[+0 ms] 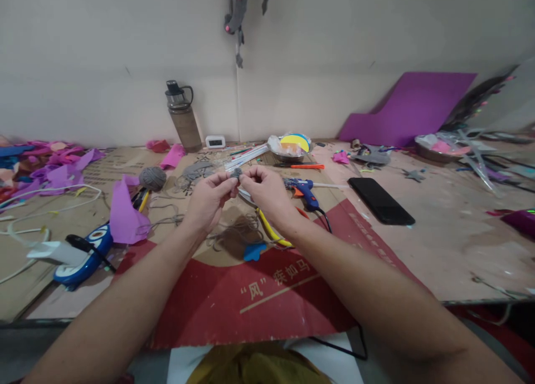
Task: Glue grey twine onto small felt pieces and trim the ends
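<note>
Yarn ball (152, 178), grey, sits on the cardboard (217, 311), beyond the left forearm. Left hand (213, 200): fingers closed, pinching a small grey piece (237, 173) held above the cardboard; its exact form is too small to tell. Blue scrap (254, 252) lies nearer the wearer. Right hand (270, 193): fingers closed on the same piece. Glue gun (307, 194) lies just right of that hand; black smartphone (380, 201) lies flat on the counter (443, 244), farther right.

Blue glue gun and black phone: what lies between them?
A thin pale stick reaches from the glue gun toward the phone, in the head view.
</note>
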`<state>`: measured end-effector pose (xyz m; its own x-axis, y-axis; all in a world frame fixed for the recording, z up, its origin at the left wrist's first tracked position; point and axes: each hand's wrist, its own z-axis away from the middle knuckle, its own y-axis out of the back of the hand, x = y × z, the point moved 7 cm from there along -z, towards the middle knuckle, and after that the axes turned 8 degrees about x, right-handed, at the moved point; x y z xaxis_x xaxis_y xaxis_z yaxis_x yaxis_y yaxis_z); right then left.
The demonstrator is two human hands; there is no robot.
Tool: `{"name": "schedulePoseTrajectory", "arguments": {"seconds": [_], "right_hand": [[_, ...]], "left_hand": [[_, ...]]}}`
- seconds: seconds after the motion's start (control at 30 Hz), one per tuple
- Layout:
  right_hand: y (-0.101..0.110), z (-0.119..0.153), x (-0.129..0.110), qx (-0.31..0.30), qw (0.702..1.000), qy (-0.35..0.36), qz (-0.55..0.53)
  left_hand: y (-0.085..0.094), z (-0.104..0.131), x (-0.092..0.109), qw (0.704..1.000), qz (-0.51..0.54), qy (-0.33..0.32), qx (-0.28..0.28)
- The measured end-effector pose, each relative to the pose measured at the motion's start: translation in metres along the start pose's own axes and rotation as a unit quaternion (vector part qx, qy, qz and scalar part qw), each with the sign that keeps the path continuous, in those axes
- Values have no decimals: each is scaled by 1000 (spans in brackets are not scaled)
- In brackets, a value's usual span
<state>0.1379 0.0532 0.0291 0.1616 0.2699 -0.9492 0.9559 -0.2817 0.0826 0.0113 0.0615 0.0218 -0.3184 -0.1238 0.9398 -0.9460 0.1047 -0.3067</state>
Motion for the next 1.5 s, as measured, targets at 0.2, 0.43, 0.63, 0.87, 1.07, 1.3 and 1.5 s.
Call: {"name": "schedulePoseTrajectory", "arguments": {"seconds": [0.2, 0.43, 0.63, 0.87, 1.07, 1.3, 1.5], "right_hand": [[-4, 7, -1, 13, 999, -17, -42], [-7, 14, -5, 23, 998, 1, -52], [-11, 9, 11, 20, 979, -83, -187], [-15, 13, 14, 22, 964, -126, -233], [-22, 19, 13, 5, 955, -138, -262], [-24, 20, 17, -36, 963, -136, -228], [-21, 19, 18, -25, 970, -129, -206]], "left_hand": [[-1, 3, -9, 997, 58, 55, 22], [1, 2, -7, 996, 69, 39, 36], [-5, 4, -8, 991, 101, 82, -5], [-5, 4, -11, 991, 113, 71, 20], [-3, 4, -15, 990, 103, 75, 53], [8, -2, -16, 991, 81, 70, 86], [8, -3, -17, 995, 41, 70, 50]]}}
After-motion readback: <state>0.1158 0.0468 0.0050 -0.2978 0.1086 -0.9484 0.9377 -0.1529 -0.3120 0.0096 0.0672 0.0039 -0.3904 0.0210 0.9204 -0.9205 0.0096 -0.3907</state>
